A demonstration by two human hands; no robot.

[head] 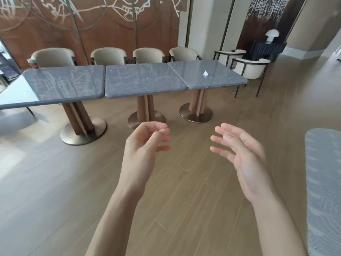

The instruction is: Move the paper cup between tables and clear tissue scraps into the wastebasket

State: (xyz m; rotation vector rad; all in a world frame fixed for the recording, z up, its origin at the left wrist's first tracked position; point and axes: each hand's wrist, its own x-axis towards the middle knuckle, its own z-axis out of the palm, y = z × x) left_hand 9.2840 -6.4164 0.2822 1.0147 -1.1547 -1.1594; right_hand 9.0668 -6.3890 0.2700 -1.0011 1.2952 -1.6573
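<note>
Tissue scrap (205, 73) sits on the right-hand counter (217, 84), well ahead of you; step close before reaching and pinch it whole. Your left hand (145, 145) hangs loosely curled, grip released; your right hand (239, 154) is spread, palm inward, holding nothing, above the floor (184, 182).

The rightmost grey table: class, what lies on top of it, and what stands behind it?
On the rightmost grey table lies one white tissue scrap. Behind it stands a beige chair; the tabletop covers its seat and legs.
</note>
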